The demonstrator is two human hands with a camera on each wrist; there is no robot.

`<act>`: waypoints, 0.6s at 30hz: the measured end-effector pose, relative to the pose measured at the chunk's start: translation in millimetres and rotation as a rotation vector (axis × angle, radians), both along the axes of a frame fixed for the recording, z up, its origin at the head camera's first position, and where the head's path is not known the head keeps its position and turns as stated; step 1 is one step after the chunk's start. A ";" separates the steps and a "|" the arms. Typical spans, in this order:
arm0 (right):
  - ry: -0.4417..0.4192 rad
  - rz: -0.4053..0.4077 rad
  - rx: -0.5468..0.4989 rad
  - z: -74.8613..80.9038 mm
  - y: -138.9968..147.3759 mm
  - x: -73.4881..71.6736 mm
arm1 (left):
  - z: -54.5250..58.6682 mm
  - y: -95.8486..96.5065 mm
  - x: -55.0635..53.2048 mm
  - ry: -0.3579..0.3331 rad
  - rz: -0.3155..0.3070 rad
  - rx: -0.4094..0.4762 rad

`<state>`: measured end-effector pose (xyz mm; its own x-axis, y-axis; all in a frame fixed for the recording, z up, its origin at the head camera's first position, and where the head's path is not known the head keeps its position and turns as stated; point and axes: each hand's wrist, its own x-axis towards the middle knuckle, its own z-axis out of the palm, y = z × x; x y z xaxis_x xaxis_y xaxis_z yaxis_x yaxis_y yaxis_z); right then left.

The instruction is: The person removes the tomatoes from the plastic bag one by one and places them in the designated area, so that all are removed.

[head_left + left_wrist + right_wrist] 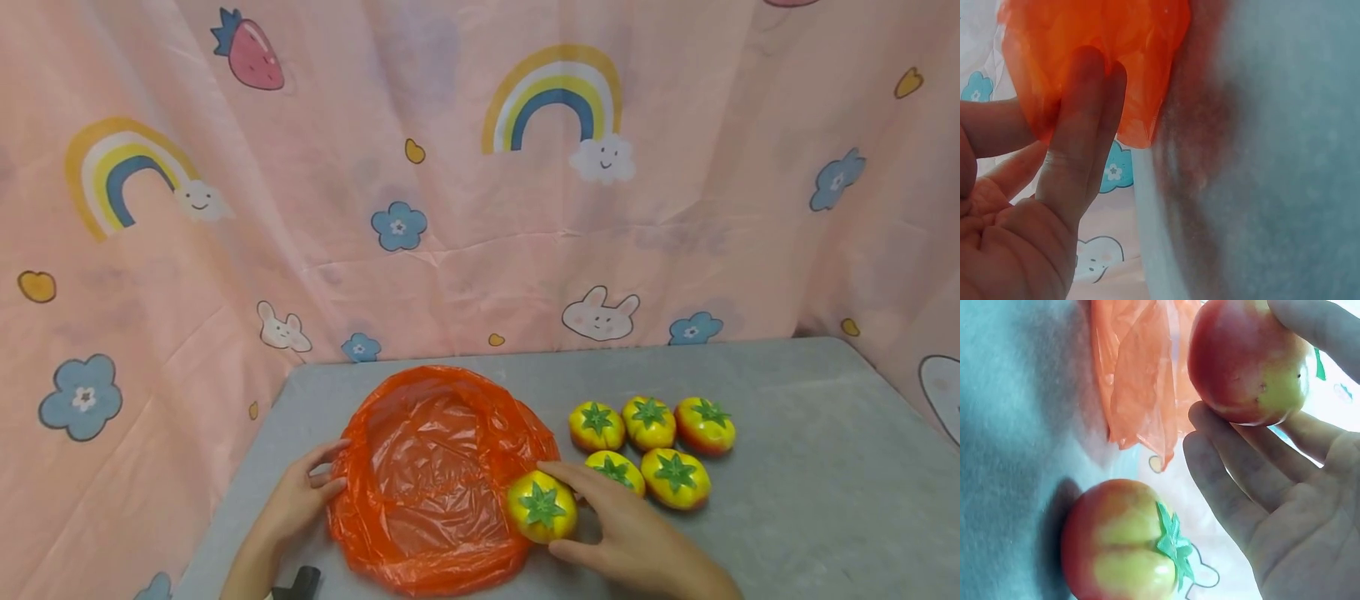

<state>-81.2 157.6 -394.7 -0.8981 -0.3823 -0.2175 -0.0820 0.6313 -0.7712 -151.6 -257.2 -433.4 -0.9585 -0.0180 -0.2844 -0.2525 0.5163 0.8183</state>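
An orange plastic bag stands on the grey table, its wide round mouth facing up. At the bag's left rim is my left hand; in the left wrist view its fingers pinch the thin film, the tips showing through it. My right hand holds a yellow-and-red tomato with a green star-shaped leaf top, over the bag's right rim. From the right wrist view, thumb and fingers grip this tomato from opposite sides, raised above the table.
Several more tomatoes lie in two rows right of the bag, one partly behind my right hand. A dark object shows by my left wrist. The grey table reaches back to a pink patterned curtain.
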 end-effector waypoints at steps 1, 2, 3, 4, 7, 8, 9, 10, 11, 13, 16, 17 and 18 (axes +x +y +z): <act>0.001 0.001 0.006 0.0 0.7 -0.1 | -0.1 -0.2 0.2 -0.002 0.000 -0.002; -0.002 -0.001 0.013 0.2 1.1 -0.1 | -0.3 -0.3 0.0 -0.005 0.003 -0.004; -0.005 -0.002 0.021 0.5 1.5 -0.3 | -0.8 -0.5 -0.1 -0.007 -0.001 -0.007; -0.012 -0.005 0.034 0.7 1.7 -0.3 | -0.9 -0.5 -0.2 -0.011 0.005 -0.010; -0.042 -0.021 0.054 1.7 2.9 0.1 | -2.3 -1.3 -1.3 -0.011 -0.001 -0.017; -0.051 -0.028 0.062 2.3 3.6 0.6 | -3.0 -1.6 -1.7 -0.006 -0.010 -0.023; -0.057 -0.034 0.071 2.7 4.5 1.0 | -3.6 -1.6 -1.8 -0.005 -0.010 -0.027; -0.061 -0.040 0.079 3.3 5.6 1.6 | -3.9 -1.3 -2.0 -0.004 -0.008 -0.029; -0.061 -0.047 0.082 3.7 6.8 2.2 | -4.3 -1.3 -2.1 0.002 -0.014 -0.031; -0.058 -0.054 0.090 4.2 9.4 3.3 | -5.0 -1.0 -2.2 0.014 -0.027 -0.031; -0.049 -0.056 0.094 4.8 13.6 4.8 | -5.1 -0.2 -2.2 0.021 -0.030 -0.028; -0.045 -0.055 0.093 4.7 15.0 5.2 | -5.1 -0.1 -2.1 0.023 -0.033 -0.029; -0.039 -0.049 0.091 4.7 16.5 5.5 | -5.0 0.1 -2.1 0.022 -0.033 -0.028</act>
<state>-75.6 174.1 -390.0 -0.9055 -0.3152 -0.2839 -0.0206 0.7010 -0.7128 -153.7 -257.1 -438.3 -0.9648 0.0062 -0.2630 -0.2170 0.5466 0.8088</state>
